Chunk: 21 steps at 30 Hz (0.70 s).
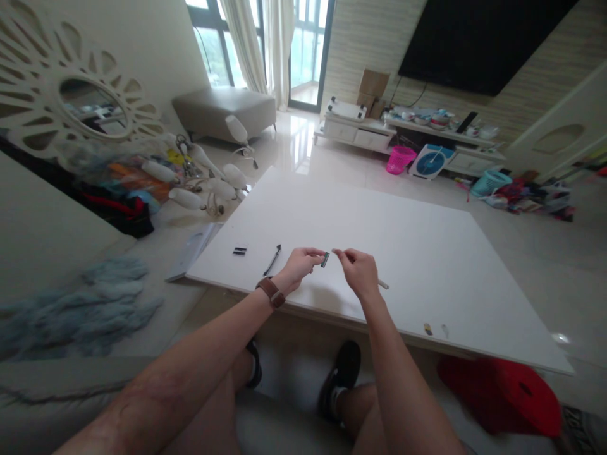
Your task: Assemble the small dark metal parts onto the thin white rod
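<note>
left hand (300, 264) pinched a small dark flat piece (325, 260) over the smooth white tabletop (379, 221) | right hand (359, 270) had its fingers bunched narrow on what looked like a slim pale stick (384, 284), middle hidden | round pink basket (399, 162) and teal basket (490, 182) on the floor, honestly couldn't make out any contents

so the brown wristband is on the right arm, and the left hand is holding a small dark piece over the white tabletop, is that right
Not quite: the head view shows the brown wristband on the left arm, not the right. The left hand is indeed holding a small dark piece over the white tabletop.
</note>
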Motion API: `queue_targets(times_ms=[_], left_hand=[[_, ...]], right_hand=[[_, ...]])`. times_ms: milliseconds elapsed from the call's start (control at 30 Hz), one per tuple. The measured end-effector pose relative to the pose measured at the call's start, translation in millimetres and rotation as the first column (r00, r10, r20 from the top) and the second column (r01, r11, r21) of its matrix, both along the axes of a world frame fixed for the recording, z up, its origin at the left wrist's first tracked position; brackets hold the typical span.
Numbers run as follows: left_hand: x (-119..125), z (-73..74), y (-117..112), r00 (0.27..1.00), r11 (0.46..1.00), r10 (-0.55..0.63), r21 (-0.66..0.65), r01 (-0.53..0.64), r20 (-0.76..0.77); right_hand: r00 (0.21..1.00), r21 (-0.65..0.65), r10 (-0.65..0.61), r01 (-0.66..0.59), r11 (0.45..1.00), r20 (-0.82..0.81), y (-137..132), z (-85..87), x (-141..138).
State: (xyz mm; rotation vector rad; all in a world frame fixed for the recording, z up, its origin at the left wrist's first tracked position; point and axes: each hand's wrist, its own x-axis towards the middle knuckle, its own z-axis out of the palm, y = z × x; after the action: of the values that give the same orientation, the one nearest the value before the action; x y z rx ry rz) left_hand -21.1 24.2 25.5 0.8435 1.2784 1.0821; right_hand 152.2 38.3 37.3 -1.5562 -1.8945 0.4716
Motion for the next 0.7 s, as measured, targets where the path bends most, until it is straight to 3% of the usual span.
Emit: queue_targets(times_ms=[67,100,233,400,533,700], left_hand=[[0.2,-1.0,0.2,1.000,1.000,0.000,-0.001,0.000,-0.002],[0.4,-1.6,0.3,1.000,1.000,-0.001,0.000,0.001,0.002],[1.1,-3.6,1.2,1.000,1.000,0.015,0.011,-0.015,0.020],[0.7,-3.2,1.5,0.999,0.999,0.046,0.007,-0.046,0.009],[1.0,-2.1,0.7,0.999,0.999,0.031,0.024,-0.032,0.023],[0.5,-1.3,0.7,0.998,0.998,0.056,0.018,-0.057,0.034]], right_hand=[[0.995,0.050,-0.092,0.093,0.994,-0.026,0.1,0.5,-0.3],[0.996,0.051,-0.070,0.073,0.996,-0.049,0.1,0.7,-0.6],[0.988,-0.036,0.148,-0.150,0.988,-0.053,-1.5,0.7,-2.4],[0.999,0.039,-0.046,0.046,0.998,-0.001,-1.5,0.5,-2.5],[0.992,0.002,0.120,-0.120,0.993,-0.035,-1.8,0.8,-3.5],[0.998,0.065,-0.060,0.061,0.996,-0.013,-1.8,1.7,-2.6]])
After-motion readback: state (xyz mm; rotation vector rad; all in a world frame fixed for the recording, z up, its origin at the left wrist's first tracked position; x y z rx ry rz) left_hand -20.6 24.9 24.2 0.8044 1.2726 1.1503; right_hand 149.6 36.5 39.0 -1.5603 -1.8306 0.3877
